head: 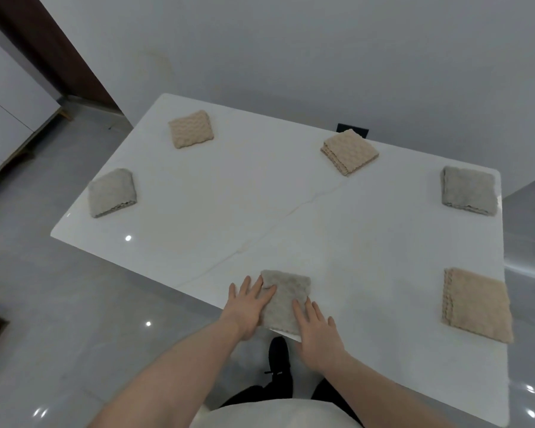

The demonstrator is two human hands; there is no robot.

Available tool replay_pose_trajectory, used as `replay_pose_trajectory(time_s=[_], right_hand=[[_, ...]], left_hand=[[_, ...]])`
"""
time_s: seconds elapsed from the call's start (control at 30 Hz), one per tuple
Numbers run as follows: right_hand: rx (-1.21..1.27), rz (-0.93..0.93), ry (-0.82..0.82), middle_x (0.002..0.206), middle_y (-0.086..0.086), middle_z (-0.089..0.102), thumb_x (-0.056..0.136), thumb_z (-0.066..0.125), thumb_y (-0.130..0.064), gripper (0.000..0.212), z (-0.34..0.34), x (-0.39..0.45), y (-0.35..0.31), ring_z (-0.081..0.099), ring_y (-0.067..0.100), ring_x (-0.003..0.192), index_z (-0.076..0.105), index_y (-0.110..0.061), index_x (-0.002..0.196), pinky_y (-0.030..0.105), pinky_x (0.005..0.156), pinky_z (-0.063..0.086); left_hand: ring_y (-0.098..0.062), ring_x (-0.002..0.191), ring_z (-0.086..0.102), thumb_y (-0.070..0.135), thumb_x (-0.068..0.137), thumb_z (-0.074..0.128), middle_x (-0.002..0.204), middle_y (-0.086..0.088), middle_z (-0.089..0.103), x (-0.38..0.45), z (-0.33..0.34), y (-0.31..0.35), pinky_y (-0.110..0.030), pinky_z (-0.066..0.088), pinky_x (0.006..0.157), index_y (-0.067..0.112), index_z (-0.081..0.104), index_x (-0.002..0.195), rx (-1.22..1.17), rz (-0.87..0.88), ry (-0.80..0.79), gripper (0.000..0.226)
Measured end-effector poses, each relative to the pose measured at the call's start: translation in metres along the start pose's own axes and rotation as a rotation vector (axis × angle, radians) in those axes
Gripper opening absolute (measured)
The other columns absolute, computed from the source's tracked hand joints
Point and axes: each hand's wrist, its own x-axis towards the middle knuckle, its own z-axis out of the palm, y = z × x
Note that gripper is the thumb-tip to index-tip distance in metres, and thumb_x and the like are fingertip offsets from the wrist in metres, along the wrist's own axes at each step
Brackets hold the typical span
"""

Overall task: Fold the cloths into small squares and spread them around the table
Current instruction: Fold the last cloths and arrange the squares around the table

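Middle of the bench (260, 205) is bare, so a hand can sweep across it unobstructed; folded cloths sit only round the rim: beige far-left (191, 129), beige far-middle (349, 152), grey left edge (112, 193), grey right corner (468, 190), beige near-right (476, 304). Near edge is taken by the grey cloth (288, 299) with the left hand (249, 307) and right hand (317, 330) flat on it. Wide gaps between all cloths; wall close behind the far edge.

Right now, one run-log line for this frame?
left hand: flat on grey cloth | right hand: flat on same cloth | five other folded cloths spread on table
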Motion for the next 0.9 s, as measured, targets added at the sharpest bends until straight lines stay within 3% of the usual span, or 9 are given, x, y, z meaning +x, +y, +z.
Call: replay_pose_trajectory(time_s=[0.17,0.3,0.4,0.6,0.7,0.9], right_hand=[[0.025,0.053,0.143,0.169,0.014,-0.017,0.094,0.041,-0.062,0.092,0.002,-0.001,-0.004,-0.001,0.041,0.156,-0.01,-0.027,0.162,0.057,0.119,0.025],[-0.051,-0.034,0.214,0.17,0.015,-0.012,0.094,0.041,-0.06,0.088,0.007,0.01,0.004,0.01,0.043,0.155,0.006,-0.02,0.164,0.063,0.115,0.033],[-0.085,-0.061,0.204,0.17,0.013,-0.008,0.094,0.048,-0.057,0.088,0.015,0.019,0.007,0.018,0.039,0.155,0.013,-0.016,0.163,0.064,0.111,0.04],[-0.06,-0.028,0.237,0.165,0.01,-0.031,0.1,0.052,-0.046,0.101,0.025,0.025,-0.003,0.001,0.036,0.157,-0.029,-0.019,0.155,0.063,0.118,0.028],[-0.034,0.028,0.199,0.158,0.009,-0.044,0.102,0.051,-0.044,0.102,0.02,0.033,-0.011,-0.006,0.037,0.157,-0.036,-0.019,0.152,0.063,0.119,0.019],[-0.007,0.098,0.089,0.139,0.005,-0.061,0.108,0.035,-0.04,0.086,0.011,0.037,-0.03,-0.017,0.039,0.155,-0.036,-0.01,0.146,0.061,0.121,0.015]], left_hand=[[-0.032,0.158,-0.009,0.041,0.104,0.049,0.171,0.001,-0.016,-0.009,0.008,-0.009,-0.056,-0.001,0.126,0.043,-0.013,0.16,-0.117,0.045,0.072,0.083],[-0.032,0.158,-0.01,0.045,0.107,0.04,0.17,0.001,-0.021,-0.02,0.022,-0.01,-0.054,-0.001,0.126,0.04,-0.017,0.16,-0.127,0.024,0.114,0.078],[-0.034,0.157,-0.014,0.038,0.108,0.04,0.168,0.0,-0.029,-0.018,0.02,-0.005,-0.058,0.0,0.125,0.035,-0.017,0.161,-0.005,0.04,0.149,0.077],[-0.036,0.156,-0.013,0.031,0.106,0.048,0.171,-0.005,-0.011,-0.005,0.011,0.001,-0.066,0.0,0.122,0.029,-0.016,0.161,0.209,0.034,0.114,0.085],[-0.036,0.156,-0.016,0.018,0.103,0.05,0.171,-0.004,-0.014,0.0,-0.004,-0.002,-0.067,-0.003,0.122,0.029,-0.018,0.161,0.263,0.028,0.079,0.091],[-0.037,0.156,-0.017,0.018,0.099,0.058,0.17,-0.004,-0.02,0.008,-0.022,-0.006,-0.068,-0.003,0.121,0.03,-0.019,0.161,0.325,0.026,0.053,0.099]])
